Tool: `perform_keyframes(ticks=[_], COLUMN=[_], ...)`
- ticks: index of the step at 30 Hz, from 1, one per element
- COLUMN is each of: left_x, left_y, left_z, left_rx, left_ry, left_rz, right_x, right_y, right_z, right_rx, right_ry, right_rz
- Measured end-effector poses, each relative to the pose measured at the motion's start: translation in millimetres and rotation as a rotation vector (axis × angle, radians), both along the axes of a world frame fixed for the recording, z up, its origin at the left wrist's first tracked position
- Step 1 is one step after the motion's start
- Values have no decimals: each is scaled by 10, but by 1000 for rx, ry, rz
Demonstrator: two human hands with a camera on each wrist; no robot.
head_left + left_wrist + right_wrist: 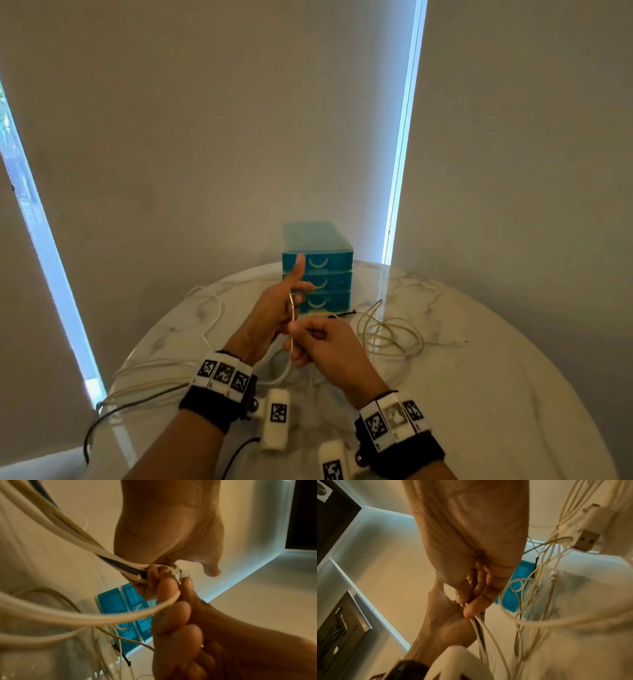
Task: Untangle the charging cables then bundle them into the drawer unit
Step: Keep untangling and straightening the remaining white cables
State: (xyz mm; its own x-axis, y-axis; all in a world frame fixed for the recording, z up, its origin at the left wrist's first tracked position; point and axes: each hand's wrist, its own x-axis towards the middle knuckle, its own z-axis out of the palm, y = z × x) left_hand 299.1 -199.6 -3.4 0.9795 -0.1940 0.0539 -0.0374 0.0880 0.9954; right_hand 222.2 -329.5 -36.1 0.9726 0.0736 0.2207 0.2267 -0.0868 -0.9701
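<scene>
Now your left hand [270, 315] grips bunched white charging cables [89, 547] at frame centre; your right hand [322, 342] pinches same bunch, blue plastic three-drawer unit [317, 270] behind.

Both hands are raised together: the left hand [274, 315] is held thumb-up, fingers apparently curled; the right hand [325, 342] is closed in a pinch.

A round white marble table [479, 359] with grey veining stands near, its glossy top catching pale reflections. Behind it hang beige roller blinds [205, 120], drawn down over the windows. Cool blue daylight leaks through a narrow vertical gap [404, 137] at far right and a slanting gap [37, 219] at left, where some greenery shows outside
</scene>
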Motion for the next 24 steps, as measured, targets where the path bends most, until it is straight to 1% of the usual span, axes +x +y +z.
perform_keyframes(ticks=[2, 3, 5, 8, 10, 12, 15, 17, 20, 21, 24], left_x=[-30, -30, -56, -76, -78, -104, -156, -176, -172, -160, -134], left_y=[-6, -7, 3, 43, 83, 110, 99, 56, -23, -40, -48], left_z=[-28, -48, -61, 33, 127, 241, 373, 391, 381, 385, 412], left_rx=[106, 123, 82, -11, -97, -203, -315, -339, -398, -412, -333], left_ry=[-116, -157, -182, -171, -164, -178, -204, -211, -187, -176, -152], left_rz=[69, 103, 147, 161, 154, 122, 64, 47, 17, 6, -45], right_x=[-6, -12, -29, -66, -70, -50, 16, 38, 68, 75, 68], right_y=[51, 67, 88, 119, 137, 151, 161, 174, 185, 181, 74], right_z=[-14, -14, -19, -30, -46, -66, -96, -128, -156, -156, -56], right_rx=[15, 27, 13, -102, -129, -63, 159, 248, 280, 324, 492], right_ry=[27, 54, 106, 164, 190, 206, 226, 205, 194, 201, 215], right_rz=[6, 16, 53, 116, 106, 63, 31, 29, 24, 24, 5])
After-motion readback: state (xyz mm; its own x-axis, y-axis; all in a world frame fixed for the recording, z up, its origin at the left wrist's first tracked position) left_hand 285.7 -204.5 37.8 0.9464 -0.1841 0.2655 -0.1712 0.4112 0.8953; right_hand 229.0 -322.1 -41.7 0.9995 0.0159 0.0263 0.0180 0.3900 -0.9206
